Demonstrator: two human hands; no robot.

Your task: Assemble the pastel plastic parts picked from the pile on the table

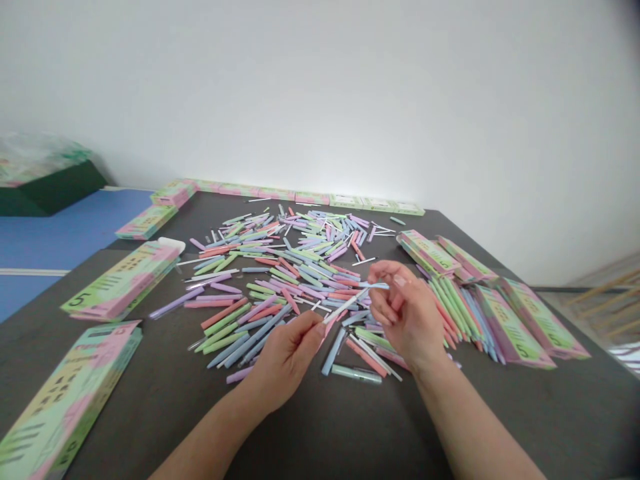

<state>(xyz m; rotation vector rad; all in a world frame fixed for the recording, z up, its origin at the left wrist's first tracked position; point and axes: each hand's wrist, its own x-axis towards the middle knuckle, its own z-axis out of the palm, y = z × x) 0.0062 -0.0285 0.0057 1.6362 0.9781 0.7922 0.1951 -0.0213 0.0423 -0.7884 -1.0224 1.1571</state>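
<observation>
My left hand pinches the near end of a thin white pen refill between thumb and fingers. The refill slants up to the right, over the pile, and ends in a light blue part. Around that blue end the fingers of my right hand are curled, with thumb and forefinger closed at it; the exact contact is partly hidden. Below both hands spreads a heap of pastel pen barrels in green, blue, purple and coral, mixed with white refills. A clear greenish pen lies nearest me.
Printed pen boxes stand along the left and back edges of the dark table. More boxes lie at right, beside sorted rows of green and blue barrels. A dark green bin sits far left, before a white wall.
</observation>
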